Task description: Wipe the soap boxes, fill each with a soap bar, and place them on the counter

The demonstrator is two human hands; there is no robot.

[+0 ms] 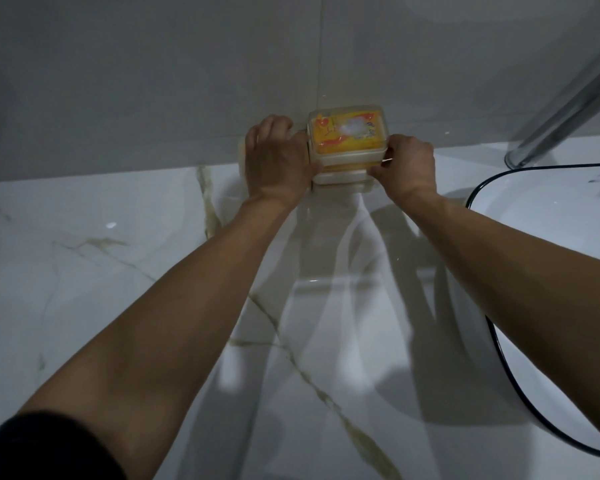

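A clear-lidded soap box (347, 138) with a yellow-and-orange wrapped soap bar inside sits on top of a second soap box (340, 177), stacked on the marble counter (118, 271) against the wall. My left hand (278, 161) grips the stack's left side, thumb at the front corner; it also covers another pale box, of which only an edge (241, 154) shows. My right hand (407, 166) pinches the stack's right front corner.
A white basin (551, 271) with a dark rim lies to the right. A chrome tap (565, 116) rises at the upper right. Grey wall tiles (153, 81) stand right behind the boxes. A small white speck (111, 224) lies on the counter's left.
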